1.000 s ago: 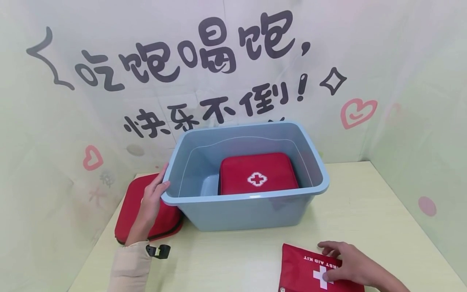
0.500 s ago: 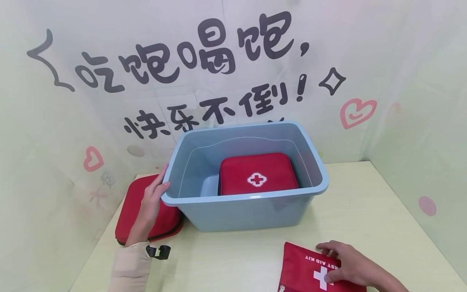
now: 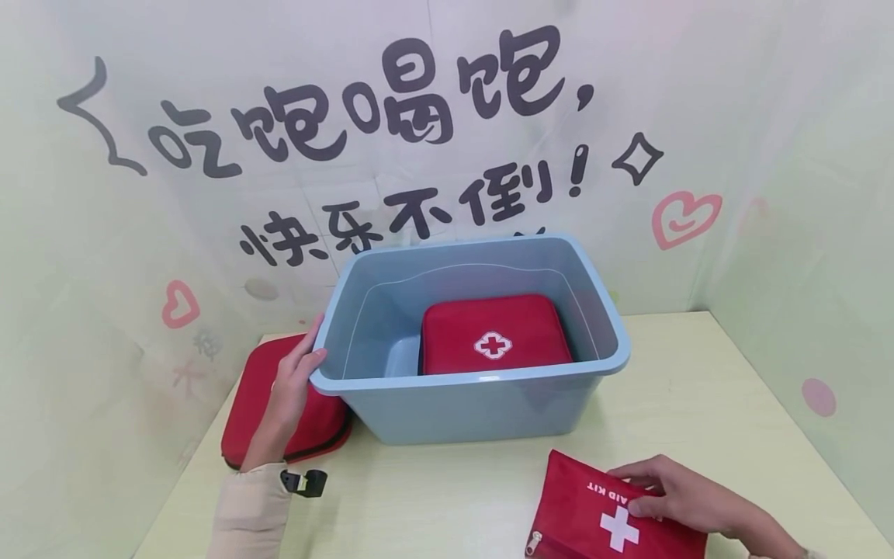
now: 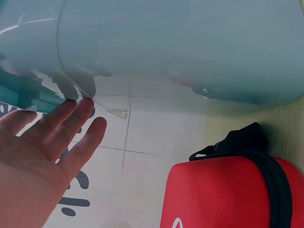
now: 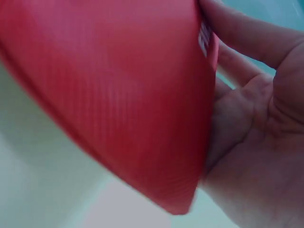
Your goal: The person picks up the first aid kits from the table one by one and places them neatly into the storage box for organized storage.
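Observation:
A blue plastic tub [image 3: 475,407] stands on the table with a red zipped first aid case [image 3: 454,322] inside. My left hand [image 3: 289,388] holds the tub's rim at the near left corner, thumb over it; in the left wrist view the fingers [image 4: 78,147] reach up to the tub's outer wall. At the front right, my right hand [image 3: 680,493] grips a flat red first aid pouch [image 3: 583,516] by its edge, thumb on the printed face near the white cross. The right wrist view shows the pouch [image 5: 123,95] tilted beside the palm, most of the fingers hidden behind it.
A second red case [image 3: 254,404] with a black zip lies left of the tub, partly behind my left forearm. White printed curtains [image 3: 433,202] close off the back and both sides of the pale table [image 3: 412,497].
My right hand has raised and turned the pouch slightly, with its far corner moving up and to the right. The left hand and the tub stay where they were.

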Motion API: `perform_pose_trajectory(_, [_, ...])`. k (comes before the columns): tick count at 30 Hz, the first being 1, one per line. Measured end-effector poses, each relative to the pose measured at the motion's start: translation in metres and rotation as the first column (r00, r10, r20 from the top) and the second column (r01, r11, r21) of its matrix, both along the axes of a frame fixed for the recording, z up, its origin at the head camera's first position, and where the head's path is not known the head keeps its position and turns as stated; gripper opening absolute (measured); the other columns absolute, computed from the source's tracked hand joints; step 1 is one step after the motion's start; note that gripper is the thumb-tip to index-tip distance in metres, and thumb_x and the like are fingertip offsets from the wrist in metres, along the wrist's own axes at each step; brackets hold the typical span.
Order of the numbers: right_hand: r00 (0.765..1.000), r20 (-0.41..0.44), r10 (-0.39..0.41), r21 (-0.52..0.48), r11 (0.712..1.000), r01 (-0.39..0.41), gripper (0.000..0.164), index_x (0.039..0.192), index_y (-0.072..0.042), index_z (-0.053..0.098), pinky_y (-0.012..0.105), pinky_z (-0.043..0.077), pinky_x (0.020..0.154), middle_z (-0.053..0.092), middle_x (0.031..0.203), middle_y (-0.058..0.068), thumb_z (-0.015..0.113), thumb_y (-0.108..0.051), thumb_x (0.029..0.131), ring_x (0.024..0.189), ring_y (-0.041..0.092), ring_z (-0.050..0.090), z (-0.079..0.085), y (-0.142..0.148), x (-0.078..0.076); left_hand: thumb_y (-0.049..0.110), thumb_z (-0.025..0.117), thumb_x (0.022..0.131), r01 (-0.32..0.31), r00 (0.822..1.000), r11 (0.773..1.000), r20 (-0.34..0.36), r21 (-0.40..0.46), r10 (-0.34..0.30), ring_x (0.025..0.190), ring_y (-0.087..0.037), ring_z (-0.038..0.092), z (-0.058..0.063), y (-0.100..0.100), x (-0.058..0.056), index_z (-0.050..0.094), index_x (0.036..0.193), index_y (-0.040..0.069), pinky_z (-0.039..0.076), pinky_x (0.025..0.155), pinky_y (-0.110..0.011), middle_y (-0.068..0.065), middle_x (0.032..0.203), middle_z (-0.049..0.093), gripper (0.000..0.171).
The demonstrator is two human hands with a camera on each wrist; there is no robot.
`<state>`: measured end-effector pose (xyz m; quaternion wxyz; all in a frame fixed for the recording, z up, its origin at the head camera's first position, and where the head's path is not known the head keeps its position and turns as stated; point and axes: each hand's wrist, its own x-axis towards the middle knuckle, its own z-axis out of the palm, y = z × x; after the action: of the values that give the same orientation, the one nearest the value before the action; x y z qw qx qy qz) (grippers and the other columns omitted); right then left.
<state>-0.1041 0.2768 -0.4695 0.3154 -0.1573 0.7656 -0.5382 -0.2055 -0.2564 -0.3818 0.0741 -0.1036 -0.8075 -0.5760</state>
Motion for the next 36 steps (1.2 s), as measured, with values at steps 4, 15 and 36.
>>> perform_pose_trajectory(4, [1.000, -0.016, 0.017, -0.047, 0.999, -0.017, 0.054, 0.139, 0.006, 0.053, 0.038, 0.060, 0.073, 0.063, 0.116, 0.015, 0.071, -0.010, 0.090, 0.098, 0.025, 0.064, 0.008, 0.006, -0.003, 0.027, 0.046, 0.105, -0.001, 1.000, 1.000, 0.002, -0.003, 0.001, 0.141, -0.034, 0.034, 0.000, 0.001, 0.001, 0.025, 0.158, 0.032, 0.045, 0.091, -0.016, -0.003, 0.163, 0.025, 0.058])
perform_pose_trajectory(15, [0.999, -0.046, 0.024, -0.129, 0.991, -0.030, 0.051, 0.144, 0.010, 0.042, 0.044, 0.060, 0.071, 0.063, 0.116, 0.019, 0.058, -0.006, 0.098, 0.094, 0.028, 0.069, 0.041, 0.029, -0.013, 0.028, 0.047, 0.105, -0.001, 1.000, 1.000, 0.008, 0.000, 0.001, 0.141, -0.033, 0.033, -0.001, 0.000, 0.001, 0.024, 0.157, 0.034, 0.045, 0.092, -0.016, -0.001, 0.163, 0.024, 0.058])
perform_pose_trajectory(36, [0.979, -0.097, 0.177, -0.198, 0.961, -0.193, 0.049, 0.145, -0.012, 0.051, 0.051, 0.058, 0.071, 0.067, 0.116, 0.016, 0.042, 0.006, 0.101, 0.092, 0.039, 0.069, 0.109, 0.066, -0.021, 0.030, 0.046, 0.105, -0.007, 1.000, 1.000, -0.003, -0.011, 0.007, 0.141, -0.032, 0.034, -0.002, 0.000, 0.000, 0.025, 0.157, 0.034, 0.044, 0.092, -0.017, -0.001, 0.163, 0.026, 0.057])
